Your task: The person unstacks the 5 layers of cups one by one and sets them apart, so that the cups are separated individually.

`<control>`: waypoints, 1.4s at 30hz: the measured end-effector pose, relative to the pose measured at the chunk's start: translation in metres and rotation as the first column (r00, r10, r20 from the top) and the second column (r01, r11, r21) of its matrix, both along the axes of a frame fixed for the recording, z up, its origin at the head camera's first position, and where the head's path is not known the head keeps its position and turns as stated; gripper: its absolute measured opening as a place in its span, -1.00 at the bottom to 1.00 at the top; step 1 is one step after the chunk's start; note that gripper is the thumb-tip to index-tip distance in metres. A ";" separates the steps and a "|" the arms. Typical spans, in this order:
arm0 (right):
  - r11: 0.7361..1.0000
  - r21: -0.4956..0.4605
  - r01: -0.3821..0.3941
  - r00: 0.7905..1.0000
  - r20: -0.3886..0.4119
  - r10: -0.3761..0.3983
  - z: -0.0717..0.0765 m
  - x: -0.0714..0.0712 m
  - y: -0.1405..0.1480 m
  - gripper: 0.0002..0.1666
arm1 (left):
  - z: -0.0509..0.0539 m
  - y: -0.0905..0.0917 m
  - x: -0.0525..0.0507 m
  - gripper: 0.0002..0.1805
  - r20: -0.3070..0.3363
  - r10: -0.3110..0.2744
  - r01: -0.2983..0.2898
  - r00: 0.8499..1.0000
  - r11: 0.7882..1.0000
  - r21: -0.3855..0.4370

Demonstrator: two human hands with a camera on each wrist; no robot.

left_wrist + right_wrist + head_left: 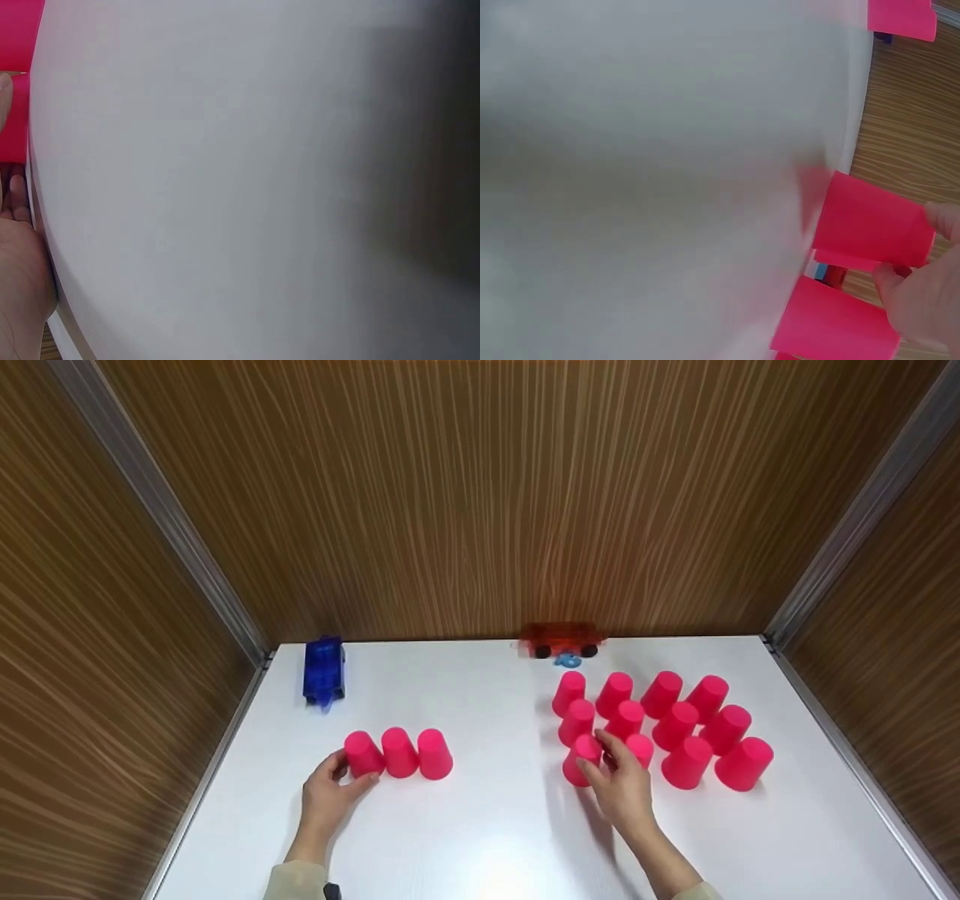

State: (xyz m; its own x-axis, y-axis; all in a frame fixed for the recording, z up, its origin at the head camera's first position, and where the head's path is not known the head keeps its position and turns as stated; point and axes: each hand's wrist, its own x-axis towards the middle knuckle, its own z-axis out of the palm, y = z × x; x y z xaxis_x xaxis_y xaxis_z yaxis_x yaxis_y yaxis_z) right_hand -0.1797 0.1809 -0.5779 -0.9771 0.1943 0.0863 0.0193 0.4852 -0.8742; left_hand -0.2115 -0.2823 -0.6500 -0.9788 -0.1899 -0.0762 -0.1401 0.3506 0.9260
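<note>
Three upside-down pink cups stand in a short row on the left of the white table. My left hand (326, 802) holds the leftmost cup (364, 754) low down, thumb in front and fingers on its far left side. In the left wrist view only part of that cup (13, 124) shows at the edge. Over on the right, my right hand (626, 791) grips the front-left cup (579, 765) of a larger group, near its top. The right wrist view shows this cup (870, 221) between thumb and fingers, beside another pink cup (832, 319).
Several more upside-down pink cups (686, 763) stand in rows around my right hand. A blue toy car (324, 669) sits at the back left. Against the back wall are a red toy car (564, 639) and a small blue fish-like piece (568, 661). Wood-grain panels (450, 510) enclose the table.
</note>
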 end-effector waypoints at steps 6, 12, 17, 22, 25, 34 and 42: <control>1.000 0.009 -0.022 0.991 -0.130 0.023 0.023 0.003 -0.005 -0.19 | 0.000 0.000 0.000 -0.13 -0.006 -0.004 0.004 1.000 1.000 -0.020; 0.982 0.022 -0.189 0.956 -0.224 0.189 0.061 -0.010 -0.030 -0.21 | 0.000 0.000 -0.002 -0.15 -0.030 0.001 -0.002 1.000 1.000 -0.023; 0.936 0.078 -0.343 0.927 -0.135 0.350 0.084 -0.028 -0.060 -0.24 | 0.000 0.000 -0.003 -0.16 -0.034 -0.002 0.001 0.999 1.000 -0.026; 0.878 0.092 -0.469 0.881 -0.012 0.472 0.090 -0.049 -0.093 -0.24 | 0.001 0.001 -0.002 -0.16 -0.025 -0.003 0.003 1.000 1.000 -0.013; 0.843 0.088 -0.530 0.848 0.036 0.529 0.086 -0.062 -0.110 -0.25 | 0.001 0.002 -0.002 -0.16 -0.014 -0.008 0.008 1.000 1.000 -0.011; 0.765 0.090 -0.637 0.769 0.134 0.625 0.062 -0.088 -0.155 -0.30 | 0.000 0.002 -0.003 -0.16 -0.002 -0.009 0.008 1.000 1.000 -0.016; 0.733 0.094 -0.673 0.738 0.144 0.659 0.037 -0.094 -0.176 -0.29 | -0.001 0.001 -0.001 -0.18 -0.025 0.010 -0.011 1.000 0.999 -0.031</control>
